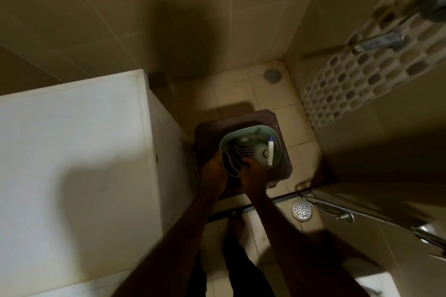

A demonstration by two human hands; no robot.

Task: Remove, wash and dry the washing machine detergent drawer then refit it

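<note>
A pale green basin (277, 142) stands on a dark brown stool (207, 132) on the bathroom floor. Inside it lie a white drawer part with a blue tip (270, 152) and a round white piece (260, 153). A black-and-white checked cloth (242, 149) hangs over the basin's near rim. My left hand (213, 169) and my right hand (252, 171) both grip the cloth's near end just in front of the basin. The white washing machine (72, 152) fills the left side; its drawer slot is out of sight.
Tiled walls close in the corner. A tap (379, 42) sticks out of the right wall above a mosaic strip. Floor drains sit at the far corner (272, 75) and near my feet (301, 210). A metal spray hose (357, 214) runs along the right.
</note>
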